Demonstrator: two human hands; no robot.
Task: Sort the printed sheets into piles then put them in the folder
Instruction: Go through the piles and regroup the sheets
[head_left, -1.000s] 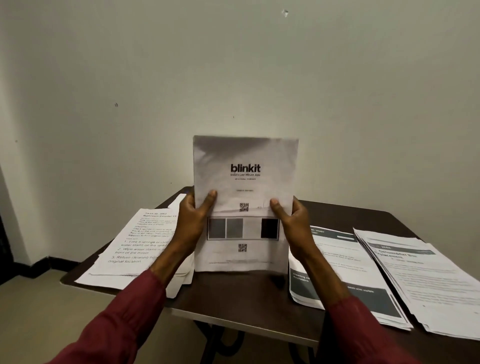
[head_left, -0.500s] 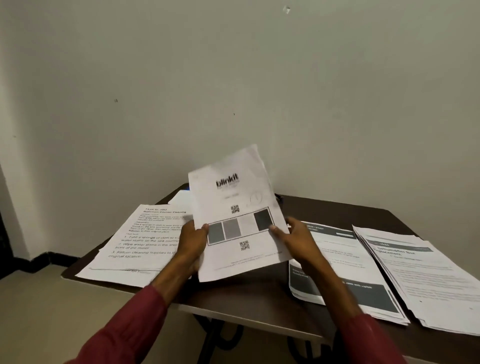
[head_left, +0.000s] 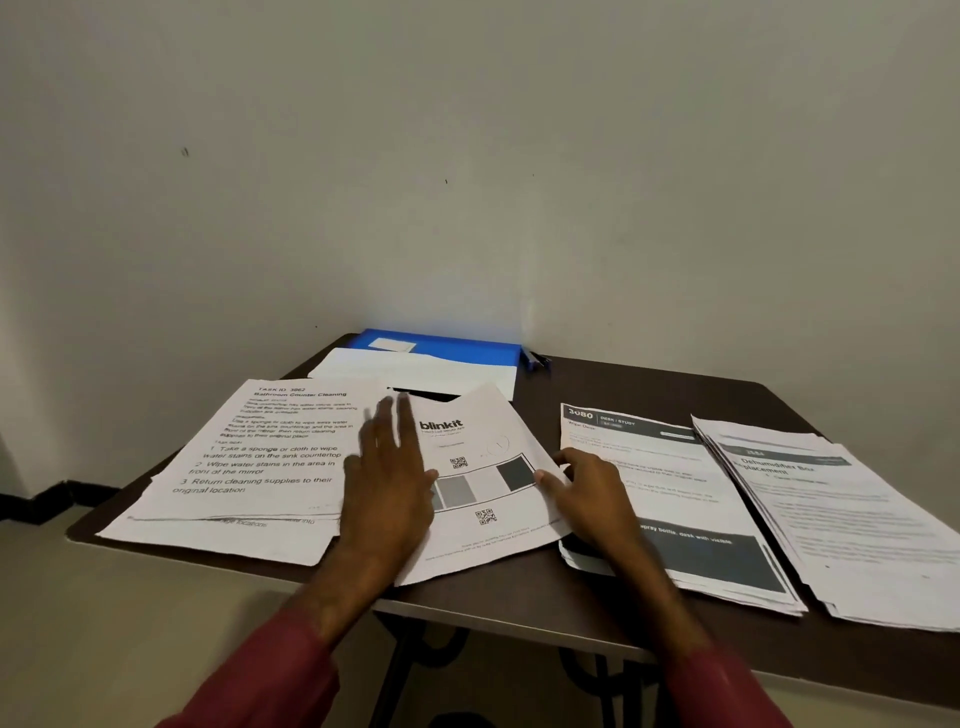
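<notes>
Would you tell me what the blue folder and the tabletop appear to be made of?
Blue folder: probably plastic, smooth and glossy, given its even colour and the blue glow on the wall behind. Tabletop: dark brown, likely wood laminate with a satin finish; a soft sheen shows, but no grain is visible.

Left hand (head_left: 387, 483) is a blur, covering the left side of the blinkit sheet (head_left: 483, 467). Right pile (head_left: 857, 519) runs off frame, its fine print unreadable.
</notes>
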